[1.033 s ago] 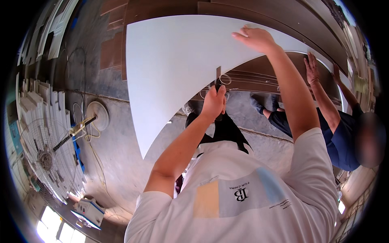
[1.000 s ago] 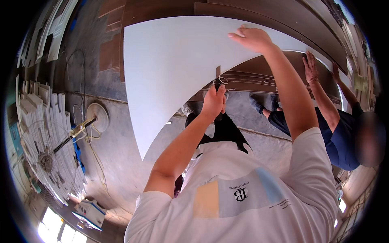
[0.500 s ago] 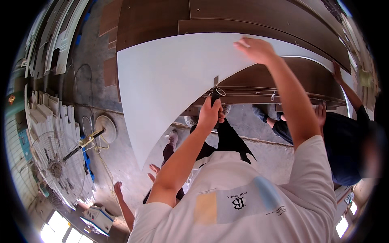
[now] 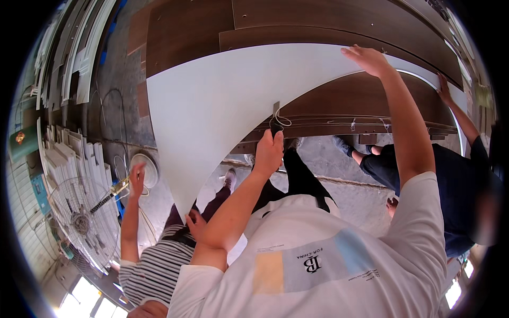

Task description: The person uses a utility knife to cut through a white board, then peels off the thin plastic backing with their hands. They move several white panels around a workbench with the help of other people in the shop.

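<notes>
A large white flexible sheet (image 4: 207, 100) lies curved over a stack of brown boards (image 4: 185, 34), its near left corner hanging down past the boards' edge. My left hand (image 4: 269, 152) is closed round the dark handle of a scraper-like tool (image 4: 275, 109) with a flat metal blade and a pale cord loop. The blade's tip overlaps the sheet's near edge; whether it touches cannot be told. Farther right, my right hand (image 4: 367, 59) is open, fingers stretched out over the narrow strip of the sheet near its far edge.
At the left, a co-worker in a striped shirt (image 4: 159, 267) has a hand by the sheet's hanging corner. Another in dark clothes (image 4: 450, 196) reaches to its right end. A caged fan (image 4: 80, 222) and stacked white panels (image 4: 71, 153) stand at the left.
My right hand has moved right along the sheet. My left hand and the tool have shifted slightly left and nearer. The striped-shirted co-worker has come into view, a hand at the sheet's corner.
</notes>
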Tool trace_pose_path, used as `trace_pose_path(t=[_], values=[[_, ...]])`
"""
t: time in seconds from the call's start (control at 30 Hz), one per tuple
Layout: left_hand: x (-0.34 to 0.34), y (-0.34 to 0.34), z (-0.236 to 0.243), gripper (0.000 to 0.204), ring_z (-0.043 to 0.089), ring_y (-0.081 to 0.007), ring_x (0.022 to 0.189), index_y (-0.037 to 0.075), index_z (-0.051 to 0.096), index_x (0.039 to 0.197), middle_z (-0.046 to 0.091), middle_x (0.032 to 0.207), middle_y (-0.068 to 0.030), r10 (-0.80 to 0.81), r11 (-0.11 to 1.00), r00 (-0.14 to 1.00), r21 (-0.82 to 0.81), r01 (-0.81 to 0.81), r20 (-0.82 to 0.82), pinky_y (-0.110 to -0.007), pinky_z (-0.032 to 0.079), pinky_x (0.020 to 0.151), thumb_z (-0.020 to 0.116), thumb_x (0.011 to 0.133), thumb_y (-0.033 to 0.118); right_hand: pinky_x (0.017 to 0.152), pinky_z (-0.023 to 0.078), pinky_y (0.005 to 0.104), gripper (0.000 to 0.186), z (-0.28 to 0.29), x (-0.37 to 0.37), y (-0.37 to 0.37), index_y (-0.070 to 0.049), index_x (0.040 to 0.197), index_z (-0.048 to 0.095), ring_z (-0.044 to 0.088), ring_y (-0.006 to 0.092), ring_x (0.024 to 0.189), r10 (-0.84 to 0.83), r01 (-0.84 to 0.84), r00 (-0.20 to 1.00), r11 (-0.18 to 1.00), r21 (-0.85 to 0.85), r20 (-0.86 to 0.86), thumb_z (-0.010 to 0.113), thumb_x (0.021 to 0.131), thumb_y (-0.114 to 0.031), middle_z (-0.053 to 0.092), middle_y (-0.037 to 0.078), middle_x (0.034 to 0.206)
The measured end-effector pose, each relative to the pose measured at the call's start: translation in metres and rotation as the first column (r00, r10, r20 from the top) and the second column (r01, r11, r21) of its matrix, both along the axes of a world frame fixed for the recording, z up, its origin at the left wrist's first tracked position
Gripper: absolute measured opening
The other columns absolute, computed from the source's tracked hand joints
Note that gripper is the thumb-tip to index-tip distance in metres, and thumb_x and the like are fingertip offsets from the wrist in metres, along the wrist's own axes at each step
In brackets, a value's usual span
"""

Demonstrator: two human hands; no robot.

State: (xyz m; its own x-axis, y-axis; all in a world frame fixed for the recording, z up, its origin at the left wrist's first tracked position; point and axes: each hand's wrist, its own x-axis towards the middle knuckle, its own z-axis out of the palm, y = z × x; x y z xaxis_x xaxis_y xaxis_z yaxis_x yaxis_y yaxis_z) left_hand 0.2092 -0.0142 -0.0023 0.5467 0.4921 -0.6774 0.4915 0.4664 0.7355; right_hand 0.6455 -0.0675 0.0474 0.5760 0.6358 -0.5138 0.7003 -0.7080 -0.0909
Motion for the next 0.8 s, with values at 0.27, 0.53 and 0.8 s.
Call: trace_pose_path(t=[0.27, 0.53, 0.8], values=[[0.037, -0.011, -0.01, 0.032, 0.051, -0.0123, 0.047, 0.006, 0.046, 0.096, 0.052, 0.068, -0.0025, -0.045, 0.998, 0.999, 0.041, 0.044, 0.026, -0.032, 0.045, 0.041, 0.054, 0.113, 0.032, 0.125, 0.033, 0.0444, 0.098, 0.012, 0.009, 0.0, -0.015, 0.155, 0.058, 0.043, 0.0367, 0.153, 0.04, -0.043, 0.993, 0.999, -0.028, -0.107, 0.033, 0.095, -0.089, 0.04, 0.013, 0.17], [0.079, -0.015, -0.009, 0.033, 0.05, -0.0135, 0.045, 0.006, 0.046, 0.096, 0.053, 0.069, -0.0037, -0.118, 0.99, 0.993, 0.079, 0.116, 0.03, -0.032, 0.046, 0.041, 0.054, 0.113, 0.033, 0.126, 0.032, 0.0428, 0.088, 0.006, 0.008, -0.004, -0.021, 0.151, 0.063, 0.04, 0.0349, 0.156, 0.07, -0.07, 0.997, 0.998, 0.008, -0.044, 0.036, 0.097, -0.084, 0.045, 0.014, 0.167], [0.115, -0.014, 0.014, 0.036, 0.054, -0.0174, 0.045, 0.004, 0.046, 0.094, 0.053, 0.067, -0.0046, -0.184, 0.982, 0.983, 0.038, 0.184, 0.014, -0.035, 0.05, 0.045, 0.054, 0.113, 0.034, 0.115, 0.043, 0.0437, 0.094, 0.017, 0.009, -0.008, -0.015, 0.14, 0.072, 0.059, 0.0377, 0.135, 0.118, -0.11, 0.987, 0.991, 0.075, -0.107, 0.031, 0.096, -0.088, 0.063, 0.016, 0.149]])
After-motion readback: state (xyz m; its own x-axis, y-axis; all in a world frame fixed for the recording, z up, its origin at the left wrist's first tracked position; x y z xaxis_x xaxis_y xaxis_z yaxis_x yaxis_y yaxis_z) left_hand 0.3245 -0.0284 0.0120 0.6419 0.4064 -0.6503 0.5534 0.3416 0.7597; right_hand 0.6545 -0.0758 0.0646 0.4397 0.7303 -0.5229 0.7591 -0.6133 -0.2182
